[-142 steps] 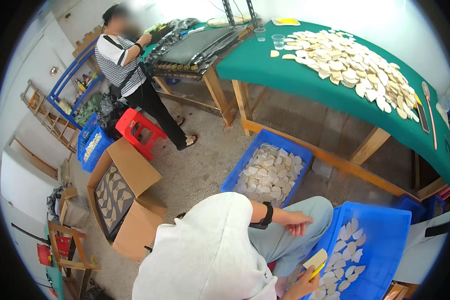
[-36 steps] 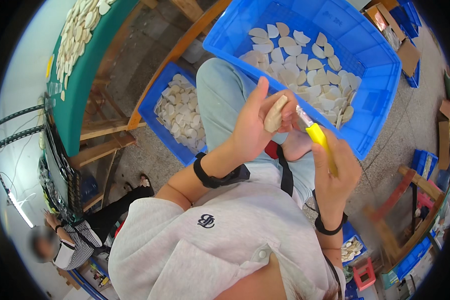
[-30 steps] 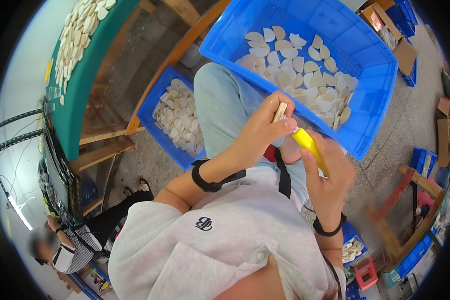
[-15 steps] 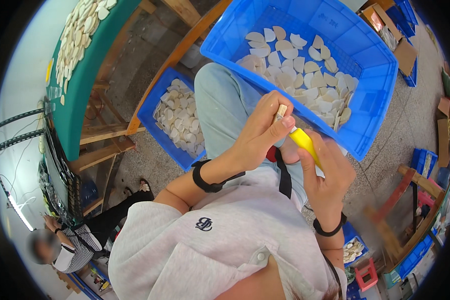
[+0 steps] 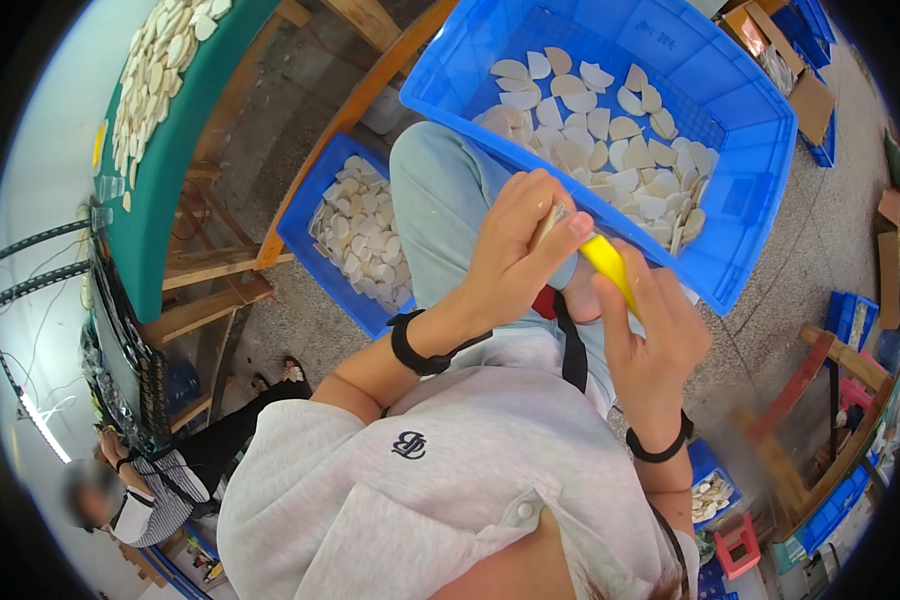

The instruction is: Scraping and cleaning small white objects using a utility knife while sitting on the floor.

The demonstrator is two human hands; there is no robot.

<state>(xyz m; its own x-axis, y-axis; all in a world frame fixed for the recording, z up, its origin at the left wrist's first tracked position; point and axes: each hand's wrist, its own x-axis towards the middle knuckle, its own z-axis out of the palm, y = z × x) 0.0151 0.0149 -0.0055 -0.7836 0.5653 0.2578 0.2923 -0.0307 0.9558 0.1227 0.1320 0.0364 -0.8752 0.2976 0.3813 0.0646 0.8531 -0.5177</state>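
Note:
My left hand (image 5: 522, 240) is closed around a small pale piece (image 5: 550, 222), pinched between thumb and fingers. My right hand (image 5: 660, 325) grips a yellow-handled tool (image 5: 608, 262), slim like a small knife. The tool's front end meets the piece beside my left thumb, where the thumb hides its tip. Both hands are close together above my lap, at the near edge of a large blue crate (image 5: 740, 215). Inside that crate lie many flat, pale half-round pieces (image 5: 625, 185).
A smaller blue crate (image 5: 295, 215) of similar pieces stands left of my knee. More pieces (image 5: 160, 75) lie on a green-topped table (image 5: 185, 130) at far left. Another person (image 5: 160, 490) sits at lower left. A red stool (image 5: 738, 547) and wooden frame (image 5: 850, 365) are at right.
My left hand has tilted and shifted slightly left, and less of the pale piece shows. The tool's handle has moved a little up beside my left thumb.

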